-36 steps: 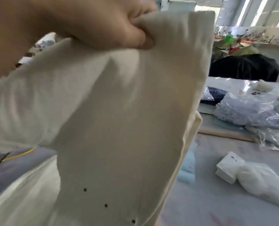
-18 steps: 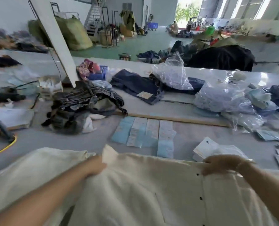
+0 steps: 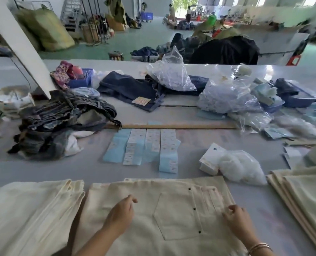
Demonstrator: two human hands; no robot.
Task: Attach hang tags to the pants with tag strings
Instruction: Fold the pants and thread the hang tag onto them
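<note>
A pair of cream pants point(image 3: 172, 215) lies flat on the table in front of me, back pocket and dark rivets facing up. My left hand point(image 3: 120, 213) rests on the fabric left of the pocket, thumb out. My right hand point(image 3: 236, 218) sits on the pants' right edge with loosely curled fingers; no grip shows. Rows of pale blue and white hang tags point(image 3: 144, 145) lie beyond the waistband. A white stack of tags point(image 3: 209, 159) and a clear bag of white tag strings point(image 3: 242, 168) sit to the right of them.
Folded cream pants are stacked at my left point(image 3: 33, 209) and right point(image 3: 304, 193). Dark denim garments point(image 3: 61, 122) are heaped at the left; plastic bags point(image 3: 227, 100) and blue jeans point(image 3: 135, 89) lie further back. A wooden ruler point(image 3: 172, 126) crosses the table.
The pants, held up before the camera a second ago, now lie spread flat on the table. Both hands have slid from the waistband down toward me onto the fabric.
</note>
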